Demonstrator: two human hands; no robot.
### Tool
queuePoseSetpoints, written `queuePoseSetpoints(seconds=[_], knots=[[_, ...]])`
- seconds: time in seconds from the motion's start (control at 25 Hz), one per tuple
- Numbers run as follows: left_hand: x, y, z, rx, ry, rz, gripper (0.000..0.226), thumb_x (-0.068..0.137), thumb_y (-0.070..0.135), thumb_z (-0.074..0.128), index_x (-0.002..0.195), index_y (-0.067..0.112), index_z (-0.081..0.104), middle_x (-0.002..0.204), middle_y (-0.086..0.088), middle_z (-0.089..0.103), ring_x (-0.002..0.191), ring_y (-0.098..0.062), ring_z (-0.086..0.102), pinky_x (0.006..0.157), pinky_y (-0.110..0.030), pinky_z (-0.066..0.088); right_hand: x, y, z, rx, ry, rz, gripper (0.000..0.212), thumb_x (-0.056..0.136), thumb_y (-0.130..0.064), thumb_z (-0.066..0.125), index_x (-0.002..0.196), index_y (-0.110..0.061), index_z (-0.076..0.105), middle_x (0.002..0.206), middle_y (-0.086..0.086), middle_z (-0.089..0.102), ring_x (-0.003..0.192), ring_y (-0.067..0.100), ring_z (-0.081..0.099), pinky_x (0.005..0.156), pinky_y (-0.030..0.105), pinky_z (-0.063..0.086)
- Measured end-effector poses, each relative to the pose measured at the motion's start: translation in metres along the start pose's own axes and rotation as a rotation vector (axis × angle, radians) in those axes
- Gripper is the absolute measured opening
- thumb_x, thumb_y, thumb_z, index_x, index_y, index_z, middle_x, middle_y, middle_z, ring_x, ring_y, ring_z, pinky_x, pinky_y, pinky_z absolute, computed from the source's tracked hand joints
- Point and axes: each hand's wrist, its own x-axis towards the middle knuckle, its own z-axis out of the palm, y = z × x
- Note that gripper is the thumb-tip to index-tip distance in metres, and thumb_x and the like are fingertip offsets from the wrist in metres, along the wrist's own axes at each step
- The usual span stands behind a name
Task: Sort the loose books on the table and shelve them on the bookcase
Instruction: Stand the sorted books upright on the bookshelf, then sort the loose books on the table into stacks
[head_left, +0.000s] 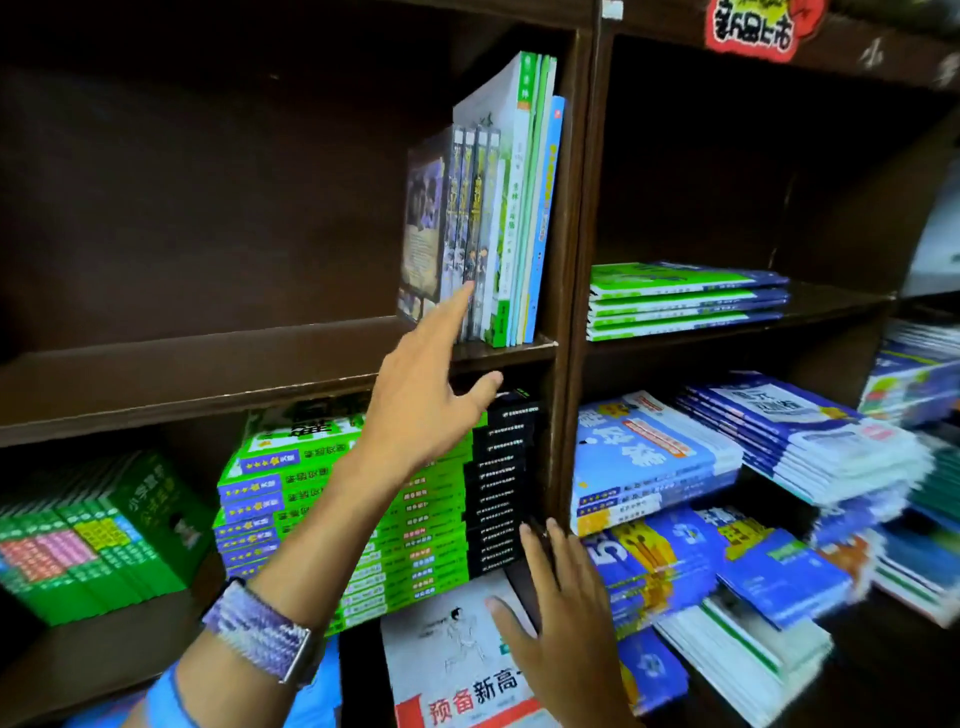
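A dark wooden bookcase (571, 218) fills the view. On its upper left shelf a row of upright books (498, 218) leans against the right divider, green and blue spines outermost. My left hand (426, 395) reaches up with straight fingers, the index fingertip touching the lower spines of the dark books in that row. My right hand (566, 597) is lower, fingers straight, resting flat against the divider post beside a white book with red lettering (457, 670). Neither hand holds a book.
Below the row lie a stack of green books (332, 519) and black spines (501, 483). Green boxed sets (93, 535) sit far left. Flat blue-and-green stacks (685, 301) and piles of blue workbooks (779, 467) fill the right bays.
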Motion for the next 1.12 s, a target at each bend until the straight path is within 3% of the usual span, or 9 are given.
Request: queuePoseSetpoints(seconds=[0.12, 0.24, 0.36, 0.44, 0.52, 0.68, 0.84, 1.0, 1.12], knots=[[-0.045, 0.002, 0.017, -0.064, -0.031, 0.17, 0.083, 0.082, 0.057, 0.058, 0.154, 0.032, 0.025, 0.158, 0.003, 0.036, 0.144, -0.017, 0.034, 0.12, -0.053, 0.019, -0.06, -0.006, 0.013, -0.062, 0.03, 0.216, 0.089, 0.075, -0.076, 0.053, 0.151, -0.033, 0.034, 0.148, 0.006, 0.056, 0.127, 0.036, 0.06, 0.095, 0.051, 0.053], [-0.095, 0.003, 0.046, -0.152, -0.141, 0.267, 0.086, 0.08, 0.065, 0.053, 0.153, 0.03, 0.027, 0.158, -0.002, 0.036, 0.143, -0.023, 0.036, 0.114, -0.058, 0.028, -0.137, -0.012, 0.02, -0.155, 0.044, 0.393, 0.09, 0.079, -0.084, 0.043, 0.15, -0.03, 0.034, 0.142, 0.01, 0.061, 0.123, 0.038, 0.064, 0.095, 0.049, 0.056], [-0.155, 0.015, 0.077, -0.237, -0.292, 0.312, 0.086, 0.076, 0.064, 0.055, 0.15, 0.027, 0.033, 0.152, -0.008, 0.044, 0.137, -0.028, 0.045, 0.106, -0.058, 0.037, -0.218, -0.029, 0.004, -0.159, -0.144, 0.683, 0.097, 0.073, -0.087, 0.043, 0.149, -0.026, 0.038, 0.141, 0.008, 0.062, 0.119, 0.036, 0.067, 0.085, 0.05, 0.059], [-0.201, 0.035, 0.094, -0.328, -0.41, 0.395, 0.087, 0.075, 0.066, 0.056, 0.149, 0.025, 0.035, 0.149, -0.011, 0.048, 0.135, -0.03, 0.048, 0.103, -0.057, 0.04, -0.27, -0.045, -0.019, -0.213, -0.19, 0.815, 0.115, 0.067, -0.086, 0.048, 0.161, -0.03, 0.01, 0.16, 0.001, 0.04, 0.138, 0.031, 0.051, 0.097, 0.051, 0.052], [-0.251, 0.059, 0.106, -0.426, -0.518, 0.465, 0.087, 0.076, 0.067, 0.057, 0.148, 0.025, 0.034, 0.15, -0.01, 0.047, 0.136, -0.03, 0.048, 0.104, -0.057, 0.04, -0.325, -0.065, -0.042, -0.241, -0.277, 1.022, 0.118, 0.069, -0.088, 0.045, 0.154, -0.038, -0.02, 0.168, -0.008, 0.017, 0.151, 0.024, 0.031, 0.11, 0.05, 0.041], [-0.354, 0.124, 0.095, -0.585, -0.781, 0.516, 0.091, 0.076, 0.073, 0.05, 0.154, 0.034, 0.025, 0.159, -0.002, 0.035, 0.145, -0.022, 0.035, 0.112, -0.055, 0.033, -0.442, -0.104, -0.082, -0.199, -0.094, 1.355, 0.115, 0.065, -0.096, 0.033, 0.16, -0.037, 0.003, 0.13, -0.006, 0.07, 0.105, 0.02, 0.075, 0.068, 0.04, 0.064], [-0.481, 0.186, 0.048, -0.711, -1.088, 0.594, 0.088, 0.077, 0.077, 0.046, 0.151, 0.049, 0.009, 0.164, 0.009, 0.019, 0.15, -0.012, 0.019, 0.122, -0.043, 0.017, -0.563, -0.159, -0.118, -0.368, 0.046, 1.483, 0.107, 0.068, -0.098, 0.022, 0.159, -0.042, 0.008, 0.123, -0.006, 0.074, 0.095, 0.019, 0.077, 0.067, 0.037, 0.063], [-0.613, 0.22, -0.007, -0.749, -1.313, 0.662, 0.088, 0.079, 0.074, 0.051, 0.152, 0.046, 0.01, 0.164, 0.011, 0.014, 0.148, -0.008, 0.015, 0.116, -0.025, 0.01, -0.675, -0.232, -0.139, -0.36, 0.062, 1.692, 0.096, 0.07, -0.095, 0.031, 0.142, -0.034, 0.046, 0.125, -0.004, 0.073, 0.098, 0.023, 0.077, 0.068, 0.039, 0.062], [-0.71, 0.241, -0.065, -0.764, -1.493, 0.788, 0.092, 0.073, 0.081, 0.042, 0.151, 0.045, 0.011, 0.164, 0.01, 0.016, 0.149, -0.009, 0.016, 0.12, -0.03, 0.013, -0.755, -0.295, -0.143, -0.437, 0.091, 1.846, 0.095, 0.077, -0.092, 0.023, 0.14, -0.029, 0.056, 0.131, 0.001, 0.07, 0.103, 0.028, 0.075, 0.071, 0.04, 0.062]])
